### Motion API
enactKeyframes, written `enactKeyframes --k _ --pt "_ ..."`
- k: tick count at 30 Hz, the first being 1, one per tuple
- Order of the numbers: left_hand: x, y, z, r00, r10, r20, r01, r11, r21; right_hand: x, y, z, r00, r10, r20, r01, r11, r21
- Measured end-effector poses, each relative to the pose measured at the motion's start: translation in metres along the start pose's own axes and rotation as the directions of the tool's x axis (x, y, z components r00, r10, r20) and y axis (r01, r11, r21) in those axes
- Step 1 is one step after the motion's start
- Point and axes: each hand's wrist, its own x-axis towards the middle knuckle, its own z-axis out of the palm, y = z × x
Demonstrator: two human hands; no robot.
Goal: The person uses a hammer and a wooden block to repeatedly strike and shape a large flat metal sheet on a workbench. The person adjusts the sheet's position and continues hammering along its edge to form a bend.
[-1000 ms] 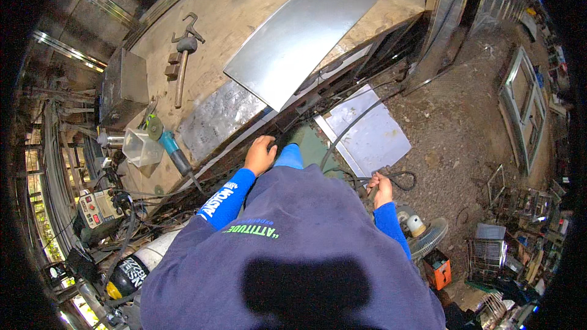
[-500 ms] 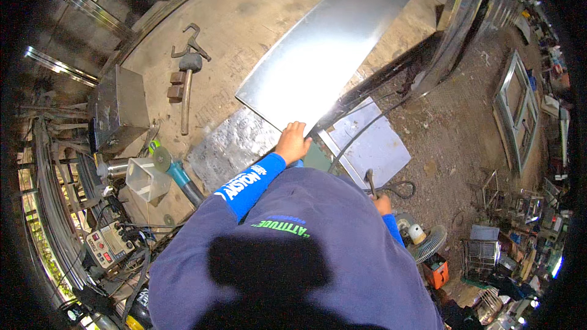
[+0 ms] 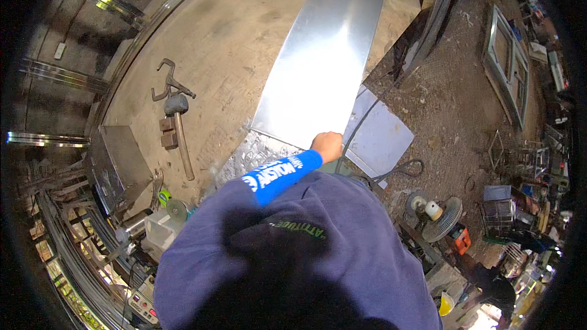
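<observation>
A long, shiny metal sheet (image 3: 318,55) stretches away from me over the tan work surface, with bright light reflecting off it. At its near right corner my left hand (image 3: 328,145) is closed, its fingers curled on the sheet's edge and partly out of sight. Beneath the near end lies a scuffed grey plate (image 3: 235,157), half covered by my sleeve. My right hand is hidden behind my body, so what it holds does not show.
A mallet (image 3: 182,140) lies left of the sheet beside a locking clamp (image 3: 173,80) and brown blocks (image 3: 168,133). An angle grinder (image 3: 177,209) is near my left elbow. On the right are a pale panel (image 3: 379,137), a black cable (image 3: 403,168), a fan (image 3: 443,217) and a metal frame (image 3: 507,64).
My left hand has curled from lying over the sheet's edge into a closed grip. My right hand, earlier holding a tool with a rounded end, has gone out of view. The view has turned.
</observation>
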Motion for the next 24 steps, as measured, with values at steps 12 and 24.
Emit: enactKeyframes --k 12,24 --pt "-0.039 -0.225 -0.126 0.437 -0.446 -0.781 0.650 0.757 -0.068 0.001 -0.009 0.023 0.994 -0.007 0.106 0.022 0.989 -0.149" --pt "-0.240 -0.381 -0.194 0.151 -0.804 -0.574 0.822 0.425 -0.379 -0.005 -0.019 0.033 0.994 -0.006 0.114 0.024 0.987 -0.160"
